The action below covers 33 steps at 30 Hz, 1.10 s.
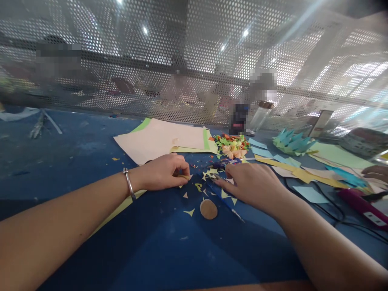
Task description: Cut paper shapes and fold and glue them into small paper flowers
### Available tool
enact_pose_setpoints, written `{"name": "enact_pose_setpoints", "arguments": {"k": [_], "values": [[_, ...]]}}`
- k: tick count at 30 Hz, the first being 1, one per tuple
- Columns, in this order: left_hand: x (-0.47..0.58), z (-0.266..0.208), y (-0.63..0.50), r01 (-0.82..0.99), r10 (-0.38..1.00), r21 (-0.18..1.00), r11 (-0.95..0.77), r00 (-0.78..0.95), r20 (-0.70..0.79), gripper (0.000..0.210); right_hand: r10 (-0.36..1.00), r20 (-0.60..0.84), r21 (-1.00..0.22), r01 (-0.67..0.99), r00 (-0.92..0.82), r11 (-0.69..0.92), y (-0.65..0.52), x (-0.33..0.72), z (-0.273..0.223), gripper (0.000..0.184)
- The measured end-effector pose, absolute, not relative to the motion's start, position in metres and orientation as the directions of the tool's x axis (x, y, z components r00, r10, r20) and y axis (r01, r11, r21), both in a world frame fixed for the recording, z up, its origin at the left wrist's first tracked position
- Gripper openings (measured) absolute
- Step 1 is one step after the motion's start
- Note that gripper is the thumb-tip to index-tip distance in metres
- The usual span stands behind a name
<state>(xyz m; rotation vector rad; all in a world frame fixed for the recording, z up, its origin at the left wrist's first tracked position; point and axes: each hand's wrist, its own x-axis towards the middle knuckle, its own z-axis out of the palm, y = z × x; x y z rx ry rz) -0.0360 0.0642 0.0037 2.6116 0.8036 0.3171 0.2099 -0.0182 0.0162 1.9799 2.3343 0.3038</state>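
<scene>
My left hand (165, 171), a bracelet at its wrist, is closed in a pinch low over the blue table. A small yellowish piece of paper (184, 177) shows at its fingertips. My right hand (250, 184) is low over several pale yellow paper scraps (210, 173), its thumb stretched out to the left and apart from the index finger; its other fingers are partly hidden. A thin blue tool with a metal tip (233, 212) lies under and in front of this hand. Between the hands is a round tan disc (209, 209), with paper offcuts around it.
Behind my hands lie pale pink paper sheets (163, 137) and a pile of coloured paper pieces (232, 145). Paper strips (298, 173), a blue spiky paper piece (292, 141), and a magenta power strip (363, 208) with black cables are on the right. A perforated metal screen (194, 85) borders the table.
</scene>
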Motion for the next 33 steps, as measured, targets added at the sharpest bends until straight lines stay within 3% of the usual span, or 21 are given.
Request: {"name": "enact_pose_setpoints", "arguments": {"k": [4, 6, 9, 14, 18, 24, 29, 33], "values": [[-0.034, 0.002, 0.064, 0.490, 0.589, 0.428, -0.759, 0.797, 0.132, 0.017, 0.917, 0.017, -0.079, 0.914, -0.398, 0.398, -0.027, 0.201, 0.017, 0.036], [-0.033, 0.002, 0.062, 0.487, 0.605, 0.443, -0.752, 0.778, 0.172, 0.020, 0.860, -0.006, -0.157, 0.849, -0.511, 0.504, -0.031, 0.196, 0.015, 0.033], [-0.029, 0.005, 0.052, 0.483, 0.618, 0.439, -0.758, 0.746, 0.248, 0.019, 0.824, -0.006, -0.163, 0.813, -0.567, 0.559, -0.035, 0.193, 0.013, 0.024], [-0.017, 0.008, 0.028, 0.464, 0.558, 0.356, -0.811, 0.798, 0.229, 0.015, 0.834, -0.006, -0.211, 0.816, -0.552, 0.538, -0.033, 0.201, 0.017, 0.007], [-0.007, 0.002, 0.010, 0.466, 0.531, 0.317, -0.826, 0.832, 0.162, 0.018, 0.860, -0.060, -0.225, 0.846, -0.507, 0.484, -0.030, 0.209, 0.019, 0.006], [0.003, -0.006, 0.000, 0.510, 0.555, 0.265, -0.818, 0.820, 0.136, 0.017, 0.879, -0.067, -0.135, 0.878, -0.471, 0.460, -0.030, 0.210, 0.018, 0.008], [0.004, -0.005, -0.003, 0.491, 0.564, 0.395, -0.777, 0.821, 0.090, 0.011, 0.891, -0.034, -0.081, 0.890, -0.453, 0.449, -0.031, 0.211, 0.016, 0.006], [0.003, -0.001, 0.000, 0.477, 0.646, 0.624, -0.619, 0.761, 0.059, 0.008, 0.900, 0.017, -0.034, 0.899, -0.436, 0.436, -0.030, 0.210, 0.016, 0.008]]}}
